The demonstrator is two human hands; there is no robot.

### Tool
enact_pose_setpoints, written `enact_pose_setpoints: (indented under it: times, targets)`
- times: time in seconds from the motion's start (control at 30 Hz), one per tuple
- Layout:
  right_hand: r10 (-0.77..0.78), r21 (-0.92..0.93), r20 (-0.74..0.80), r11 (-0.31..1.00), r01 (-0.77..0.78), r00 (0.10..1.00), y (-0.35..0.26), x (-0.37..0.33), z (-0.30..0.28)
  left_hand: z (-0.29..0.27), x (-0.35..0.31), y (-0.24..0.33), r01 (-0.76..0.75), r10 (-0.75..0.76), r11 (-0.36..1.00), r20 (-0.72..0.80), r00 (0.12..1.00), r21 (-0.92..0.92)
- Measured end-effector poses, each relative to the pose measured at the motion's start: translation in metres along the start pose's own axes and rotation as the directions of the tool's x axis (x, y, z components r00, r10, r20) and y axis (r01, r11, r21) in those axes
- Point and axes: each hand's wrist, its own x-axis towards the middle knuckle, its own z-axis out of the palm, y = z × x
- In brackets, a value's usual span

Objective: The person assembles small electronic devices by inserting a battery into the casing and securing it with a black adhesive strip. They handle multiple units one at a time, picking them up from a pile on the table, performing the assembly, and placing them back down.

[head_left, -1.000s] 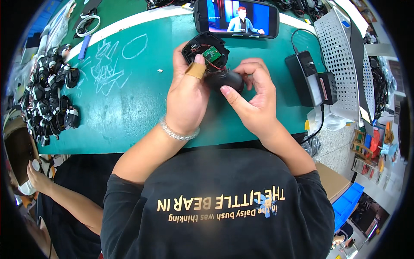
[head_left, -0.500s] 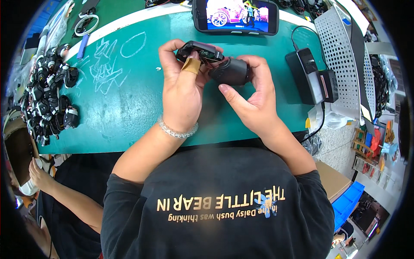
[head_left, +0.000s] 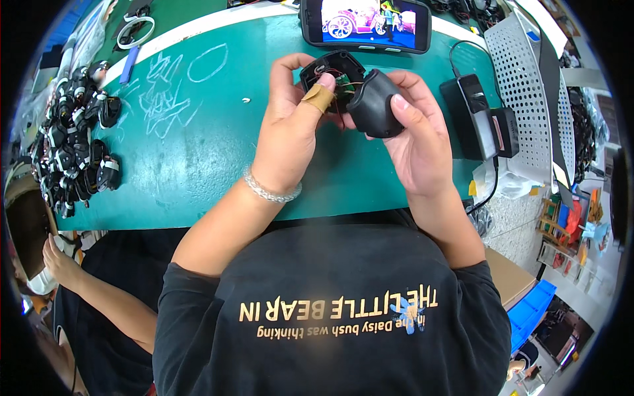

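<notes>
My left hand is closed on an open black plastic housing half, its inside facing up. Thin wires and a small green circuit board show within it. The left thumb, wrapped in a tan bandage, presses inside near the board. In my right hand is a rounded black cover, thumb on its smooth outer face. The cover is apart from the housing half but close beside it, with wires running between them. The fingertips beneath both parts are hidden.
A pile of black cabled devices lies on the green table at left. A phone playing video stands at the back. To the right are a black charger-like box and a perforated white basket. A co-worker's hand shows lower left.
Both hands have turned the parts, so the housing's inside and the cover's outer face now show more. My right hand has moved slightly right, and its thumb now rests on the cover.
</notes>
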Motion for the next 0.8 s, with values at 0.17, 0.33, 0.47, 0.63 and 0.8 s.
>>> enact_pose_setpoints:
  times: [0.17,0.33,0.47,0.63,0.8]
  targets:
    - [0.122,0.256,0.090,0.956,-0.141,0.988,-0.001,0.005,-0.014,0.000,0.001,-0.004,0.047,-0.052,0.998,0.188,0.981,0.029]
    - [0.135,0.211,0.026,0.968,-0.138,0.990,-0.001,0.002,-0.017,0.005,0.000,-0.004,0.040,-0.048,0.997,0.123,0.991,0.063]
    - [0.013,-0.111,-0.071,0.994,-0.021,0.997,0.001,-0.004,-0.024,0.004,-0.002,-0.003,-0.037,0.023,0.967,0.057,0.998,0.252]
    - [-0.137,-0.550,0.045,0.824,0.139,0.990,0.006,-0.005,-0.037,0.005,-0.003,-0.010,-0.303,0.244,0.795,0.182,0.953,0.525]
    - [-0.278,-0.650,0.174,0.688,0.322,0.945,0.009,-0.001,-0.023,0.004,-0.002,-0.008,-0.381,0.239,0.683,0.303,0.923,0.623]
